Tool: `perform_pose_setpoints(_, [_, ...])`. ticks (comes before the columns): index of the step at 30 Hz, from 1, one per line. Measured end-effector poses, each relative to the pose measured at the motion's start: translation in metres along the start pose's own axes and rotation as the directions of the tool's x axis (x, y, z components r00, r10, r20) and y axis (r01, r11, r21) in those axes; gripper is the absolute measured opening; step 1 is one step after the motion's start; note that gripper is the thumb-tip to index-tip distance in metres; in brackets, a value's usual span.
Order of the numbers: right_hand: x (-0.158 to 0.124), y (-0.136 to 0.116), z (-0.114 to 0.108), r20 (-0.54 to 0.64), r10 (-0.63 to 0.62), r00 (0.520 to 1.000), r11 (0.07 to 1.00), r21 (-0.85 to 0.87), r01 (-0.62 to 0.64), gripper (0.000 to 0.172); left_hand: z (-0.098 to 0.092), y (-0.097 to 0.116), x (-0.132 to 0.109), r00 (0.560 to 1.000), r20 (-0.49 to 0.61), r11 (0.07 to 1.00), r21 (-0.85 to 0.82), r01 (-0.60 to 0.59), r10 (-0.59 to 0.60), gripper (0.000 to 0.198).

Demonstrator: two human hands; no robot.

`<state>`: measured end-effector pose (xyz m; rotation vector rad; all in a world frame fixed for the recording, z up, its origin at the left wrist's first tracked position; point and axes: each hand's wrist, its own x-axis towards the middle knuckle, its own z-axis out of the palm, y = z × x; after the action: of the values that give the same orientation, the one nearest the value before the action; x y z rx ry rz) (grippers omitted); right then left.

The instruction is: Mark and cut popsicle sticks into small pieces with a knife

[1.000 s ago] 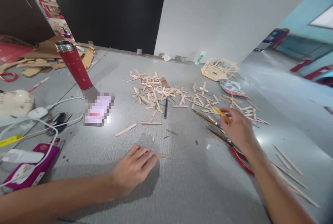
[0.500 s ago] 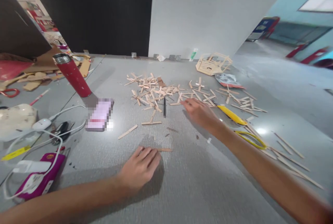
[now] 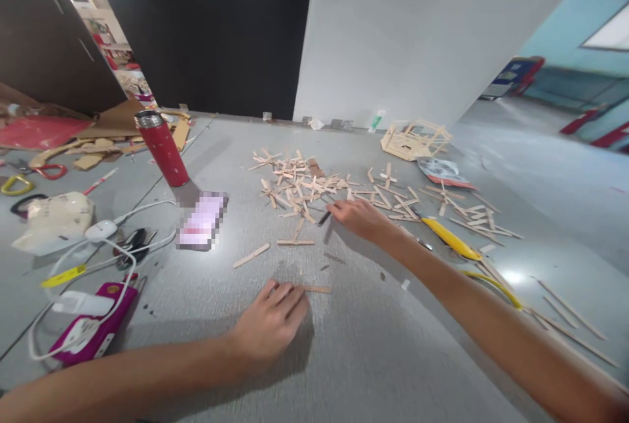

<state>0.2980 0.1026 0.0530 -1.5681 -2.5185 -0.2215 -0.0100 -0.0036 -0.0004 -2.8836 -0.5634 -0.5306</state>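
My left hand (image 3: 275, 321) rests on the grey table with its fingers curled over the left end of a flat wooden craft stick (image 3: 318, 289); the stick's right end sticks out. Farther up, the fingertips of my right hand (image 3: 356, 217) pinch a short, black, pencil-like stick (image 3: 324, 218), tilted off the table. Just behind that hand lies a loose pile of craft sticks (image 3: 299, 181), several joined in crosses. Between my hands and the pile are a T-shaped pair of sticks (image 3: 295, 242) and a single craft stick (image 3: 251, 255).
On the left stand a red bottle (image 3: 164, 151), a phone (image 3: 202, 221), cables and a purple power strip (image 3: 98, 325). To the right lie a yellow cutter (image 3: 452, 239), a yellow-handled tool (image 3: 496, 284) and long thin sticks. A wooden frame model (image 3: 415, 140) sits at the back.
My right hand has moved left and picked up the black pencil-like stick, which was lying on the table. The left hand stays on its craft stick. The whole view has shifted slightly.
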Motion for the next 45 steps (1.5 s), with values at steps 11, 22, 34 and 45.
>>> perform_pose_setpoints(11, [-0.07, -0.072, -0.034, -0.06, 0.236, 0.97, 0.722, 0.679, -0.133, 0.016, -0.001, 0.0, 0.004, 0.999, -0.034, 0.999, -0.035, 0.026, -0.028, 0.026])
perform_pose_setpoints(22, [-0.074, -0.095, -0.013, 0.329, 0.174, 0.928, -0.023, 0.944, -0.33, 0.031, -0.005, -0.002, 0.005, 1.0, -0.022, 0.996, -0.094, 0.005, -0.007, 0.025])
perform_pose_setpoints(34, [-0.072, -0.107, -0.015, 0.525, 0.145, 0.839, -0.031, 0.85, -0.526, 0.035, -0.016, -0.003, 0.01, 1.0, -0.017, 0.993, -0.118, -0.008, 0.006, 0.024])
perform_pose_setpoints(45, [-0.079, -0.111, 0.003, 0.553, 0.198, 0.809, 0.035, 0.821, -0.57, 0.035, -0.015, 0.0, 0.012, 0.998, -0.032, 0.999, 0.021, -0.046, 0.046, 0.02])
